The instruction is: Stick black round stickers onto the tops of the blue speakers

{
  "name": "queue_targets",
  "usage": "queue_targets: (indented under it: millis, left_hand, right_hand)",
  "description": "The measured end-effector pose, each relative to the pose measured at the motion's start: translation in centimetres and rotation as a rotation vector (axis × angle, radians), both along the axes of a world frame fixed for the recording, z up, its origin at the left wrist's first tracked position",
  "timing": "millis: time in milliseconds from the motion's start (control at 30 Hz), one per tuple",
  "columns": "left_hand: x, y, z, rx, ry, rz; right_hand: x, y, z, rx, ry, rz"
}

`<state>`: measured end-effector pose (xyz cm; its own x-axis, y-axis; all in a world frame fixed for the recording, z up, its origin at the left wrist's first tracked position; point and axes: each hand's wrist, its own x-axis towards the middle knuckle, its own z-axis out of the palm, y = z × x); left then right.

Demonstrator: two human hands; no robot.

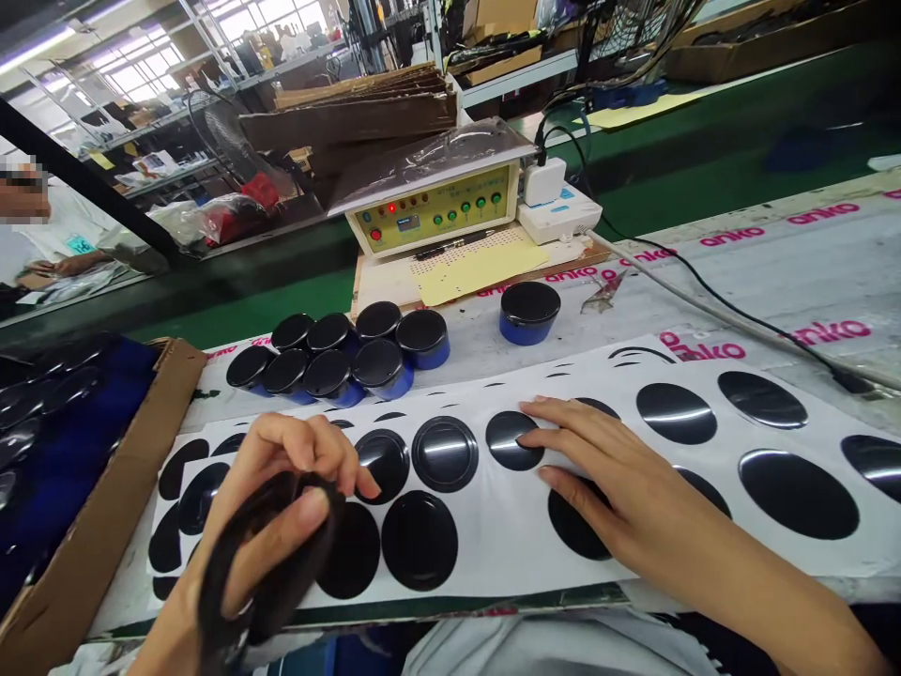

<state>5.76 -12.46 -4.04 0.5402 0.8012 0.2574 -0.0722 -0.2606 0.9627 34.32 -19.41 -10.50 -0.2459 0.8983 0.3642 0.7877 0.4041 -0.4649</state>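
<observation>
My left hand [299, 469] is closed on a black ring-shaped piece [215, 573], blurred by motion, with the thumb pressed on it. It is held above the near left part of a white sheet [503, 554] bearing several black round discs. My right hand [598, 469] lies flat with fingers spread on that sheet. Its fingertips touch one glossy black disc [508, 441] and partly cover another disc [573, 521]. Between the hands are a ringed black disc [445, 453] and a plain one [420, 540]. The fingers of my left hand partly hide the discs beneath.
Several blue cups with black tops [380, 366] stand behind the sheet; one blue cup [529, 314] stands apart. At left is a cardboard box [133, 488] of similar pieces. A control box [436, 211] sits at the back, a cable [732, 305] runs right. Another person [63, 244] is far left.
</observation>
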Motion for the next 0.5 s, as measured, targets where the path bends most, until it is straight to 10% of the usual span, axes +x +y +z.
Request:
queue_targets:
  millis: [300, 500]
  left_hand:
    - [4.4, -1.7, -0.7, 0.178, 0.204, -0.204]
    - [4.8, -3.0, 0.2, 0.525, 0.210, -0.279]
  right_hand:
    - [-0.3, -1.4, 1.2, -0.044, 0.305, -0.078]
    - [-3.0, -2.6, 4.0, -0.760, 1.039, 0.088]
